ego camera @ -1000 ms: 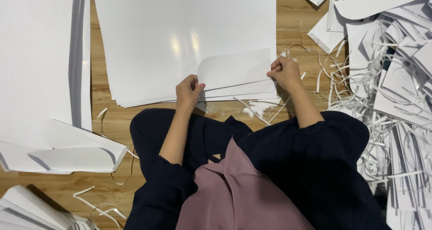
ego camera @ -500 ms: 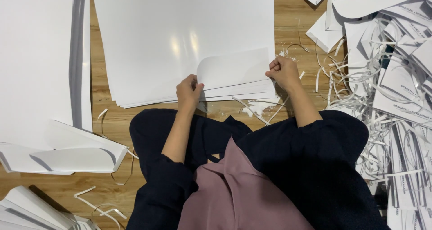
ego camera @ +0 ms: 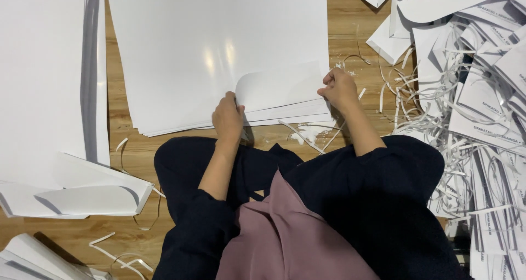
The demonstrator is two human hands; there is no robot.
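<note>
1. Nearest the camera, a person sits on a wooden floor [ego camera: 123, 148], seen from above, in dark sleeves with a mauve garment [ego camera: 285, 236] over the lap.
2. Just beyond the knees, the left hand [ego camera: 228, 118] is closed on the near edge of a curled white sheet [ego camera: 279, 85], fingers folded over its lifted left corner.
3. The right hand [ego camera: 339, 88] is closed in a loose fist, gripping the same sheet at its right edge.
4. That sheet lies on top of a wide stack of white sheets [ego camera: 208, 44] spread on the floor, straight ahead of the person.
5. Thin paper strips [ego camera: 312, 135] lie between the stack and the knees.
6. To the right sits a tangled heap of cut paper scraps [ego camera: 471, 94].
7. To the left lie more large white sheets [ego camera: 44, 66] and folded pieces [ego camera: 82, 195].
</note>
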